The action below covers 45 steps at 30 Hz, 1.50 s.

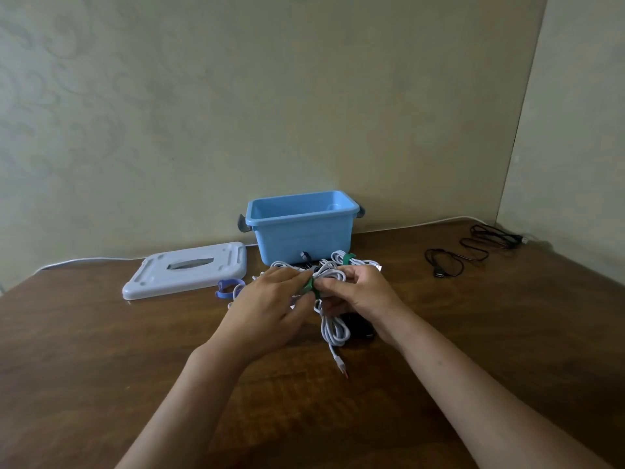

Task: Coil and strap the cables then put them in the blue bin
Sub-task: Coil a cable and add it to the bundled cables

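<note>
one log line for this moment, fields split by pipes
step: strapping | both hands: left hand, right hand hold white cable | green strap round coil | blue bin open

White cable [333, 328] coiled, green strap [311, 286]; blue bin [301, 228] open

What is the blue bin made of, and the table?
The blue bin looks like smooth moulded plastic: even colour, rounded rim, soft sheen. The table looks like dark wood or a wood-look veneer, with grain streaks and a slight gloss; which one I cannot tell.
</note>
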Each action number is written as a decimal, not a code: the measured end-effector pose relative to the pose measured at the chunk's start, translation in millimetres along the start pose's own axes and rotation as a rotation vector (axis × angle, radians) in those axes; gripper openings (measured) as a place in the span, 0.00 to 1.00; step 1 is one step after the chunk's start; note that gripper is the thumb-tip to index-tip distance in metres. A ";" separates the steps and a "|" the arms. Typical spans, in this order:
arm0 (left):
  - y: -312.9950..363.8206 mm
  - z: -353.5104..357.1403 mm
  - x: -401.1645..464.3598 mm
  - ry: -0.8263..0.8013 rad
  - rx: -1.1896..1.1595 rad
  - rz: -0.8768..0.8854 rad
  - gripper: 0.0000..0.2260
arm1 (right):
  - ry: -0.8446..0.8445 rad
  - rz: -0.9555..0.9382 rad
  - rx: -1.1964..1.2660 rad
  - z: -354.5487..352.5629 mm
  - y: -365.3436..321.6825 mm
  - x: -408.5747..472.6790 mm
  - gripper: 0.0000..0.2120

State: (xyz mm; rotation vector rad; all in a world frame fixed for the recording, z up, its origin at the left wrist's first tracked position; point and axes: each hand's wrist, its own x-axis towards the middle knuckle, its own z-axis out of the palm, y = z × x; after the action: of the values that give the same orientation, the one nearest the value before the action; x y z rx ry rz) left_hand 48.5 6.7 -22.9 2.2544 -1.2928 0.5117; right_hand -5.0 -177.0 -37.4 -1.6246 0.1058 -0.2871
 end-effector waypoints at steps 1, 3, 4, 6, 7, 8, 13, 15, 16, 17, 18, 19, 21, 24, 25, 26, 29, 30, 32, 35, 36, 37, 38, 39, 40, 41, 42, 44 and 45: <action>1.1 -1.3 -0.1 -0.021 -0.017 -0.001 0.26 | 0.001 0.002 0.013 0.4 -0.1 -0.6 0.11; 0.9 -2.7 -0.2 -0.050 -0.100 -0.014 0.24 | 0.000 0.007 0.034 0.5 -0.5 -1.5 0.09; -0.2 -2.5 0.3 -0.051 -0.162 -0.046 0.22 | 0.001 0.009 0.034 0.7 -0.9 -1.7 0.09; -3.1 -1.1 1.7 -0.043 -0.259 -0.118 0.18 | 0.003 0.008 0.014 1.3 -1.2 -1.6 0.08; -4.2 -0.1 2.5 -0.037 -0.264 -0.120 0.16 | 0.004 0.007 0.006 1.8 -1.4 -1.6 0.07; -5.1 1.3 3.0 -0.029 -0.240 -0.103 0.14 | 0.004 0.005 0.005 1.8 -1.4 -1.3 0.07; -12.8 5.6 3.4 0.022 -0.182 -0.062 0.12 | -0.004 -0.030 -0.076 -0.5 1.5 1.4 0.10; -11.4 4.0 3.2 0.036 -0.231 -0.082 0.09 | -0.009 -0.052 -0.115 -0.1 2.1 2.0 0.10; -11.0 3.1 3.3 0.037 -0.261 -0.101 0.09 | -0.013 -0.063 -0.130 0.1 2.3 2.3 0.10; -11.0 2.4 3.8 0.038 -0.279 -0.119 0.09 | -0.019 -0.071 -0.144 0.3 2.1 2.3 0.10; -11.1 1.9 4.0 0.037 -0.287 -0.129 0.09 | -0.026 -0.077 -0.154 0.3 2.2 2.2 0.10; -11.3 1.6 4.1 0.039 -0.289 -0.135 0.09 | -0.035 -0.082 -0.160 0.4 2.2 1.9 0.10; -11.3 1.0 4.0 0.052 -0.296 -0.138 0.07 | -0.044 -0.090 -0.160 0.6 2.3 1.3 0.10; -9.4 0.0 3.7 0.065 -0.304 -0.126 0.08 | -0.050 -0.087 -0.131 0.7 0.1 -1.0 0.09; -8.7 -0.4 3.5 0.066 -0.295 -0.121 0.08 | -0.052 -0.083 -0.129 1.4 -0.5 -1.8 0.09; -8.1 -0.8 3.5 0.063 -0.279 -0.113 0.08 | -0.050 -0.079 -0.138 2.0 -1.3 -2.3 0.09; -8.7 -1.7 3.9 0.025 -0.219 -0.094 0.10 | -0.036 -0.078 -0.187 2.6 -1.4 -2.0 0.10; -8.9 -1.7 3.7 0.016 -0.197 -0.088 0.10 | -0.035 -0.077 -0.189 2.4 -1.8 -2.2 0.09; -8.2 -1.2 3.5 0.018 -0.149 -0.075 0.10 | -0.037 -0.067 -0.183 2.1 -2.8 -3.0 0.09; -8.4 1.6 2.7 0.021 -0.092 -0.063 0.11 | -0.022 -0.048 -0.169 4.3 -2.0 -2.2 0.08; -8.6 2.6 2.3 0.026 -0.073 -0.058 0.12 | -0.013 -0.045 -0.166 5.3 -1.4 -1.5 0.08; -8.9 3.4 2.1 0.036 -0.057 -0.050 0.12 | -0.005 -0.046 -0.171 6.0 -0.8 -0.6 0.09; -9.0 4.1 1.7 0.049 -0.037 -0.038 0.11 | -0.002 -0.047 -0.179 6.5 -0.6 -0.1 0.10; -8.2 4.8 1.1 0.060 -0.010 -0.027 0.11 | -0.001 -0.046 -0.188 7.0 -0.6 -0.1 0.10; -7.5 5.9 0.7 0.069 0.019 -0.019 0.10 | 0.001 -0.045 -0.200 7.1 -1.1 -0.4 0.10; -6.6 7.1 0.2 0.074 0.044 -0.013 0.10 | 0.005 -0.045 -0.216 7.0 -1.0 -0.4 0.10; -5.7 8.1 0.2 0.077 0.063 -0.006 0.09 | 0.014 -0.046 -0.236 6.8 -0.9 -0.3 0.10; -5.2 9.8 0.2 0.071 0.093 0.009 0.08 | 0.027 -0.056 -0.293 6.8 -1.6 -0.4 0.13; -5.0 10.4 0.2 0.068 0.109 0.014 0.08 | 0.023 -0.064 -0.317 7.0 -2.4 -0.8 0.15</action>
State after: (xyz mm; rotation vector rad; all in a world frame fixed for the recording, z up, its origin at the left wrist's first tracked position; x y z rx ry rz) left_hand 53.8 2.7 -32.4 2.2967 -1.2759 0.6732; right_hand -4.2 -169.8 -35.6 -1.9419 0.1215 -0.3510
